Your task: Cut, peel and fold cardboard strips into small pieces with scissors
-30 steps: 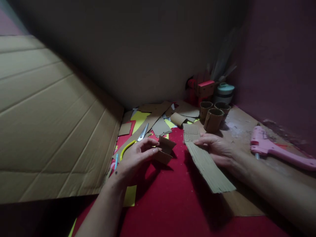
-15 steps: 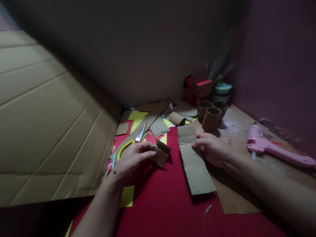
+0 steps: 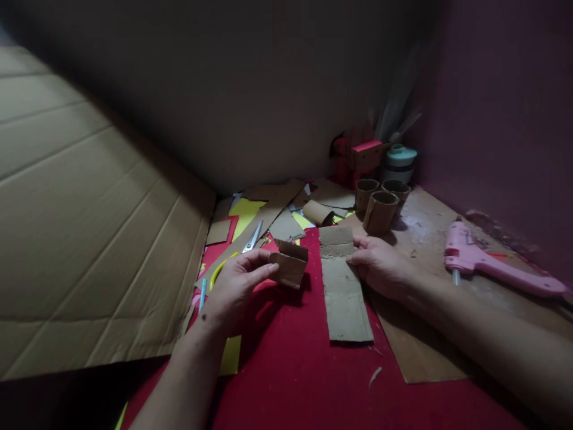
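Between its thumb and fingers, my left hand (image 3: pixel 246 272) pinches a small folded piece of cardboard (image 3: pixel 289 270), bent so that one flap stands up behind the other. My right hand (image 3: pixel 378 266) grips the right edge of a long cardboard strip (image 3: pixel 347 301), close to its far end. A torn crease crosses the strip near that end. Scissors (image 3: pixel 253 236) with yellow handles lie just beyond my left hand, which partly covers them. The folded piece and the strip are apart, both over the red table surface (image 3: pixel 286 364).
Three cardboard tubes (image 3: pixel 380 214) stand at the back right, with another tube (image 3: pixel 317 212) on its side nearby. A pink glue gun (image 3: pixel 501 266) lies on a cardboard sheet (image 3: pixel 425 352) at the right. Cardboard and paper scraps (image 3: pixel 286 224) cover the back. A large cardboard panel (image 3: pixel 98 239) leans at the left.
The folded piece in my left hand has turned and risen slightly. The strip in my right hand has swung so its near end lies further left and points more straight towards me.
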